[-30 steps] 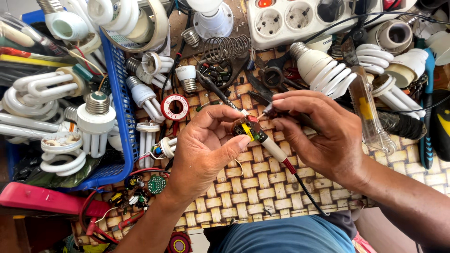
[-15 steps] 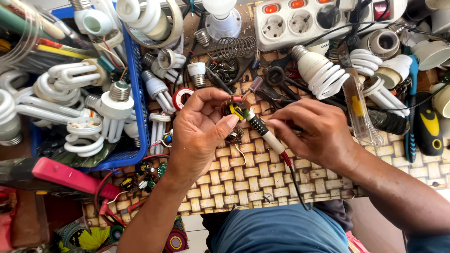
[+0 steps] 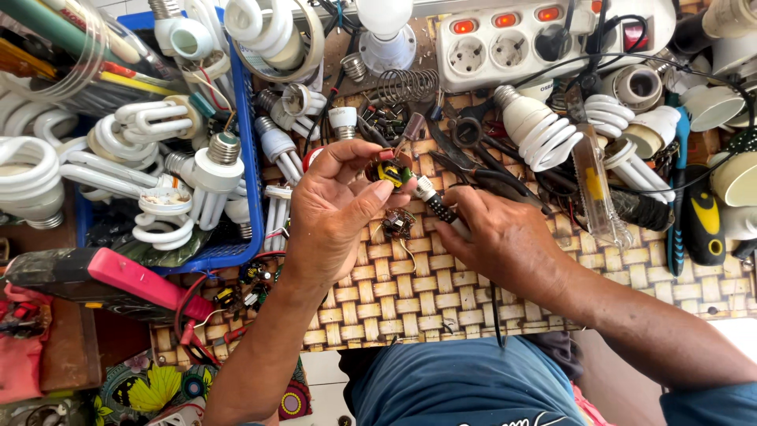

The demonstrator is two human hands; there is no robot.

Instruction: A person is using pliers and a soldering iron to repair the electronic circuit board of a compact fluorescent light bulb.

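My left hand (image 3: pixel 339 209) pinches a small round circuit board (image 3: pixel 389 170) with yellow and green parts between thumb and fingers, held above a woven mat (image 3: pixel 394 300). My right hand (image 3: pixel 505 241) grips a soldering iron (image 3: pixel 432 199) with a white and black barrel, its tip pointing up-left at the board. The iron's black cord (image 3: pixel 495 315) runs down off the mat's front edge. A second small board with loose wires (image 3: pixel 398 225) lies on the mat just below the held one.
A blue basket (image 3: pixel 251 189) of spiral lamps stands at left. A white power strip (image 3: pixel 512 47) is at the back, scissors (image 3: pixel 473 150) and spiral bulbs (image 3: pixel 544 134) at right, a glass tube (image 3: pixel 598 189), screwdrivers (image 3: pixel 698 221), and a pink tool (image 3: pixel 134 280) at front left.
Both hands have shifted slightly up and closer together. The soldering iron tip has come nearer to the held board.
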